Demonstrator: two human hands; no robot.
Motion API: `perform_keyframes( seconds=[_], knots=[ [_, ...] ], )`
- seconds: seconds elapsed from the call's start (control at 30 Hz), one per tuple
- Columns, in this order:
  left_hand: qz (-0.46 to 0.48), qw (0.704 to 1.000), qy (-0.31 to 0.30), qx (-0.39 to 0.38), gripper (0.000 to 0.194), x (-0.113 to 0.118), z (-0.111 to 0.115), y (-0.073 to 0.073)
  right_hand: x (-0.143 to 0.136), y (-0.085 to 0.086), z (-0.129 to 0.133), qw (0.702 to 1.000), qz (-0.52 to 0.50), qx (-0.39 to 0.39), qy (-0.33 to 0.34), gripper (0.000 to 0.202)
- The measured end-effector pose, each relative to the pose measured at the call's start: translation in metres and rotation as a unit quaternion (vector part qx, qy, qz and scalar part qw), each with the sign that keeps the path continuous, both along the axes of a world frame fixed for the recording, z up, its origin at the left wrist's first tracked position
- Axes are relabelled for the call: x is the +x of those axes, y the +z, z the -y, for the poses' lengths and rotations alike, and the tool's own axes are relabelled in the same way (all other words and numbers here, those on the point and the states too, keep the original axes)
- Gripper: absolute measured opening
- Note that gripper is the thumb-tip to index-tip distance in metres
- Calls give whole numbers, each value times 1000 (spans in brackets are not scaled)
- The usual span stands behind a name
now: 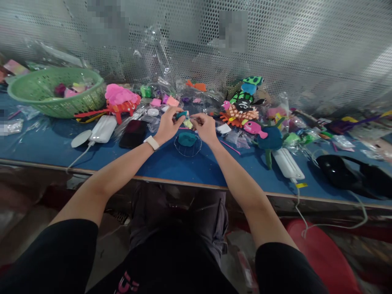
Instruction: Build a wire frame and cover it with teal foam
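My left hand [168, 125], with a white band on the wrist, pinches a small teal lump of modelling clay [181, 114] above the table. Close beside it, my right hand [206, 127] has its fingers drawn together; what they grip is too small to make out. Between the two hands shows a pale yellow-green bit [188, 123]. Below them, a flat teal clay piece [187, 139] lies within a clear round outline on the blue table [162, 165]; whether that is a wire ring or a thin plastic dish I cannot tell.
A green basket [45, 107] stands at the left. Nearer are a white power bank [104, 128] and a dark phone [133, 134]. Several clay sea creatures, including a pink fish [255, 128], sit at the right, before another power bank [288, 163] and a black object [339, 169].
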State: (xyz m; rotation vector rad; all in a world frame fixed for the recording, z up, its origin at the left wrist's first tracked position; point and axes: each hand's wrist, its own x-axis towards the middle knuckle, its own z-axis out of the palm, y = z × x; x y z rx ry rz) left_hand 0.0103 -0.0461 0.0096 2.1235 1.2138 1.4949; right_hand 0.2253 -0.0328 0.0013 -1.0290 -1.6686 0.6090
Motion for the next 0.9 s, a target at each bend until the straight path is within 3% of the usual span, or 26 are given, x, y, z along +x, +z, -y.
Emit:
perform_keyframes(
  seconds=[0.13, 0.4, 0.77, 0.9],
  knots=[
    [-30, 998, -54, 2, 16, 1, 1, 0, -3, 5, 8, 1000, 5, 7, 20, 34],
    [-47, 996, -69, -33, 20, 1, 0, 0, 0, 9, 10, 999, 3, 24, 47, 41],
    [15, 999, -18, -29, 4, -2, -7, -3, 9, 6, -2, 1000, 10, 5, 10, 49],
    [66, 997, 6, -33, 13, -3, -14, -7, 12, 3, -7, 1000, 2, -8, 8, 40]
  ],
)
